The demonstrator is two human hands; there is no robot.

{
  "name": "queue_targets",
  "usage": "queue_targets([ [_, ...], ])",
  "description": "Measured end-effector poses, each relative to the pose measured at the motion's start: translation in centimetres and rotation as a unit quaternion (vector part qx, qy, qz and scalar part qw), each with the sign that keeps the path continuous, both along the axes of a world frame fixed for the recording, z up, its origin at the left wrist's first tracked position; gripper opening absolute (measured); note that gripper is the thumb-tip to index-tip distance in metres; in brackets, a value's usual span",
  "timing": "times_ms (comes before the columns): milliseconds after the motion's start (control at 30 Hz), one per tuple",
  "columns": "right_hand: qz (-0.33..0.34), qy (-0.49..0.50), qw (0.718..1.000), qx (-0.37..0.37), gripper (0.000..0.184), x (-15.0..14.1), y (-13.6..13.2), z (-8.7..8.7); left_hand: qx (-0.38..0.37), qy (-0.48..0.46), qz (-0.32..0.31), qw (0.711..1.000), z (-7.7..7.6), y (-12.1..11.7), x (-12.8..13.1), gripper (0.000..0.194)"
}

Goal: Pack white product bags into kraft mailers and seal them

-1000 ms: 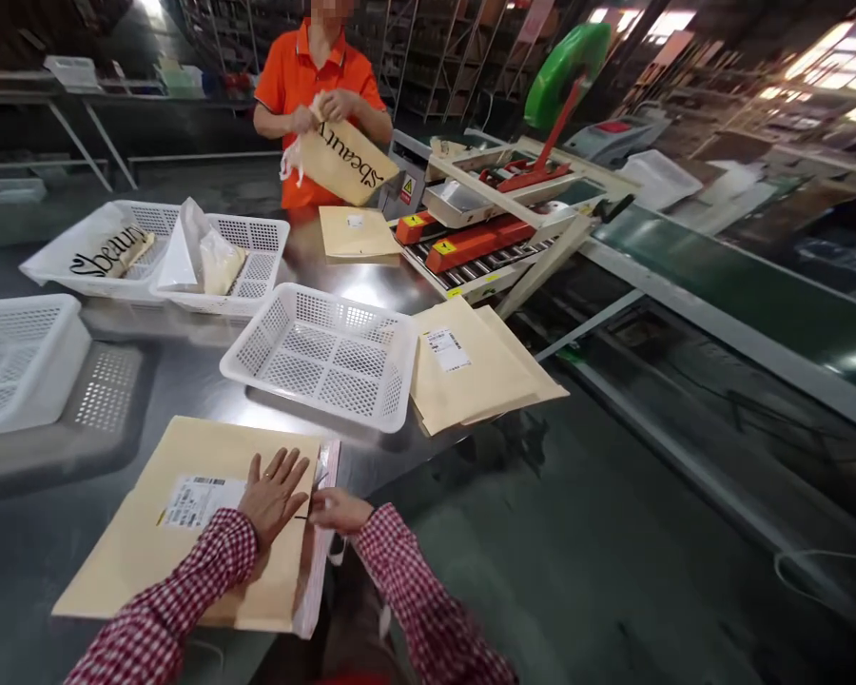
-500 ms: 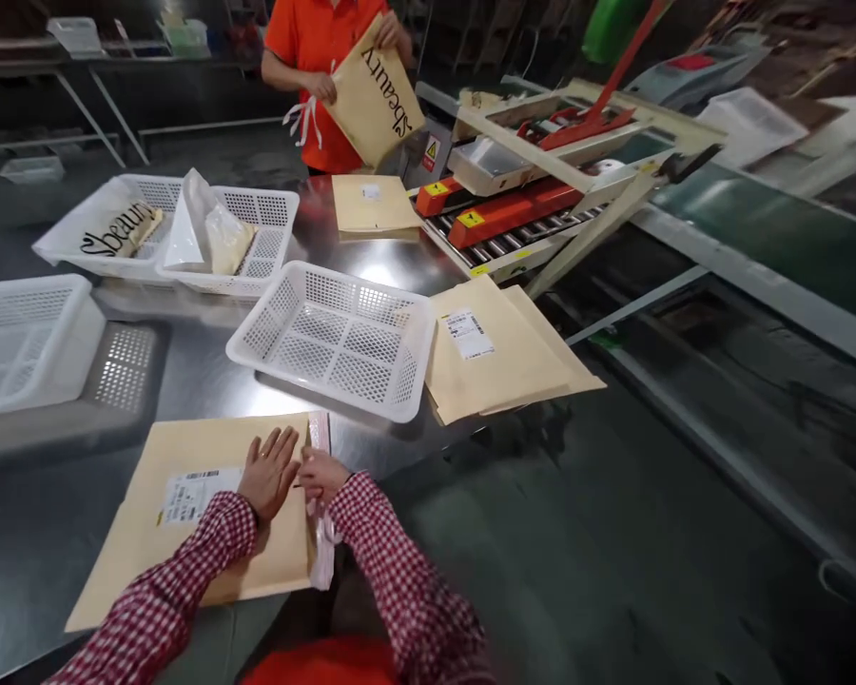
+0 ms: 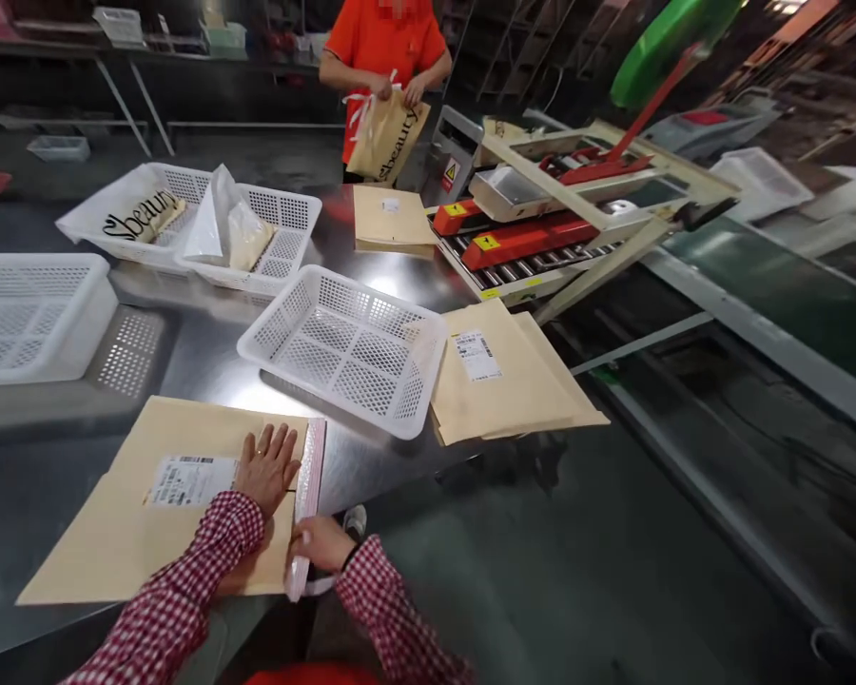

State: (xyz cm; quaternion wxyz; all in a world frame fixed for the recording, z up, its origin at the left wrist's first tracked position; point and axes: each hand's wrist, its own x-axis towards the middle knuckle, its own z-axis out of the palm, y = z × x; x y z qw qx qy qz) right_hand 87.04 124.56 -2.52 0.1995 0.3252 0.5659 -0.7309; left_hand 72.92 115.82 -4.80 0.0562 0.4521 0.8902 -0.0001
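A tan padded mailer (image 3: pixel 114 533) with a white printed label (image 3: pixel 192 480) lies flat at the near edge of the metal table. My left hand (image 3: pixel 267 471) rests palm down on it, fingers spread, just right of the label. Along the mailer's right side runs its pinkish bubble-lined flap (image 3: pixel 310 471). My right hand (image 3: pixel 321 544) is closed at the lower part of this flap, thumb on top and the other fingers mostly hidden. A pale strip trails below that hand; I cannot make out what it is joined to.
White mesh baskets (image 3: pixel 342 352) stand on the table, two at the back with printed bags. More mailers (image 3: pixel 514 381) lie right, another stack (image 3: pixel 392 219) farther back. A roller conveyor machine (image 3: pixel 542 228) adjoins the table. A co-worker in orange (image 3: pixel 385 57) holds a printed bag.
My right hand has slid down the flap toward me, while the left stays flat on the mailer. The flap now lies straighter. The co-worker has lowered the printed bag.
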Motion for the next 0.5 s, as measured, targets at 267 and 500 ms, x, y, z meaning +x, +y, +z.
queue_targets([
  [267, -0.051, 0.064, 0.913, 0.399, 0.028, -8.1, 9.5, -0.1, 0.03, -0.032, 0.0, 0.999, -1.0, 0.0, -0.1, 0.054],
  [500, -0.158, 0.119, 0.91, 0.364, 0.017, -8.2, 8.5, -2.3, 0.007, -0.075, 0.02, 0.997, -0.6, 0.1, -0.4, 0.056],
])
